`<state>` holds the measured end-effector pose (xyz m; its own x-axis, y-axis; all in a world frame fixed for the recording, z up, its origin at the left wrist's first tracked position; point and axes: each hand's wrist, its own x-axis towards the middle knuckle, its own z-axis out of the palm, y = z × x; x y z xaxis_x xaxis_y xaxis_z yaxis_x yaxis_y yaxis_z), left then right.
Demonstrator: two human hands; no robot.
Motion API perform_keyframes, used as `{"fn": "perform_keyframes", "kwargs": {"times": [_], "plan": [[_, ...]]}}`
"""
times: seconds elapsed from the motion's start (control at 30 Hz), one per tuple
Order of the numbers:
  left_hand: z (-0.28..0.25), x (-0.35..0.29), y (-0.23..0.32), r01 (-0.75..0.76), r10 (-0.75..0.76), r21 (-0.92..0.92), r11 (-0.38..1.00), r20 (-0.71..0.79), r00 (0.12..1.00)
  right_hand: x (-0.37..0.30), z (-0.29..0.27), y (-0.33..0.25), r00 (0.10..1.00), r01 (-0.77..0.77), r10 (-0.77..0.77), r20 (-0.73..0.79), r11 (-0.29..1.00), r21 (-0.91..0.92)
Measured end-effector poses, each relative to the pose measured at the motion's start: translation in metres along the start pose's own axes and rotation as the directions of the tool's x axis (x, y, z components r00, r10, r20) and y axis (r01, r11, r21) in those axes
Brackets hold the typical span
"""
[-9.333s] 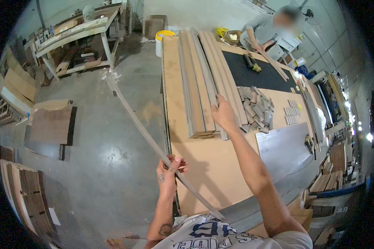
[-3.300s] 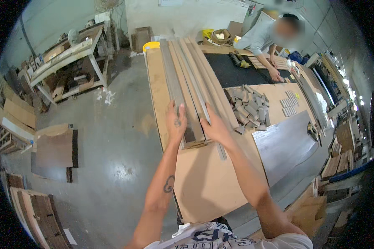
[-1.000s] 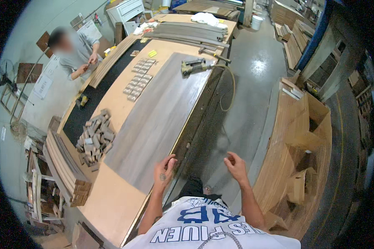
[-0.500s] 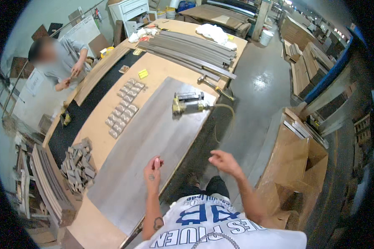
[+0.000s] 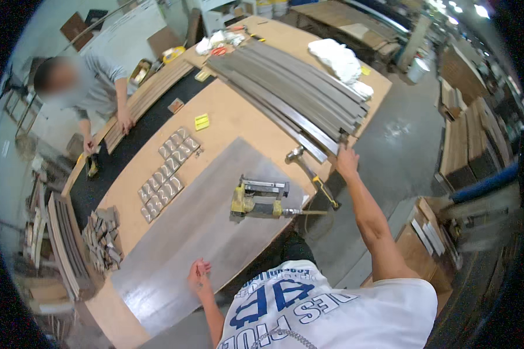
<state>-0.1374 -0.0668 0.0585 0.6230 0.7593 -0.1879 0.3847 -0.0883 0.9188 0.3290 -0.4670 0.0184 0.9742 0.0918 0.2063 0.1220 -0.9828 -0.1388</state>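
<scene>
Right hand was at the ends of long grey-brown strips

The long grey-brown strips (image 5: 291, 81) lay side by side in the upper right of the frame, on the pale workbench (image 5: 230, 113). The right hand (image 5: 348, 161) was at their lower-right ends; whether its fingers pinched a strip or merely rested there could not be told. Near the lower centre, the left hand (image 5: 199, 276) was over the smooth grey panel (image 5: 198, 232), its fingers bent; blur hid whether they pressed together, and nothing showed in them.

Each strip looked slim, probably light singly but heavy as a bundle. They seemed stiff across their width, likely springy along their length, with smooth faces that might slide and ends that might chip. The exposed ends looked best for a first grip; two hands spaced about the middle would likely steady one. The hammer (image 5: 315, 181) and pneumatic nailer (image 5: 261, 200) lay near.
</scene>
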Motion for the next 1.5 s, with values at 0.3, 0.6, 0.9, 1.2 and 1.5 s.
{"fn": "perform_keyframes", "kwargs": {"times": [0.3, 0.6, 0.9, 1.2, 1.5], "plan": [[0.112, -0.019, 0.03, 0.028, -0.028, 0.059, 0.998, -0.01, 1.0, 0.013, 0.004, -0.061, 0.963, 0.189, -0.224, 0.149, 0.958, 0.215], [0.155, 0.029, 0.117, -0.146, 0.132, 0.153, 0.977, 0.094, 0.987, 0.046, -0.022, -0.065, 0.905, 0.151, -0.291, 0.312, 0.903, 0.402], [0.253, 0.097, 0.152, 0.236, 0.052, -0.366, 0.9, 0.629, 0.776, 0.002, -0.111, -0.044, 0.681, -0.415, -0.517, 0.518, 0.31, 0.855], [0.326, 0.119, 0.166, 0.778, 0.065, -0.561, 0.282, 0.82, 0.568, -0.217, -0.225, -0.046, 0.604, -0.733, -0.282, 0.745, 0.171, 0.658], [0.136, 0.092, 0.131, 0.537, -0.087, -0.812, 0.227, 0.533, 0.842, -0.281, -0.167, -0.009, 0.085, -0.542, -0.268, 0.96, 0.796, 0.271]]}}
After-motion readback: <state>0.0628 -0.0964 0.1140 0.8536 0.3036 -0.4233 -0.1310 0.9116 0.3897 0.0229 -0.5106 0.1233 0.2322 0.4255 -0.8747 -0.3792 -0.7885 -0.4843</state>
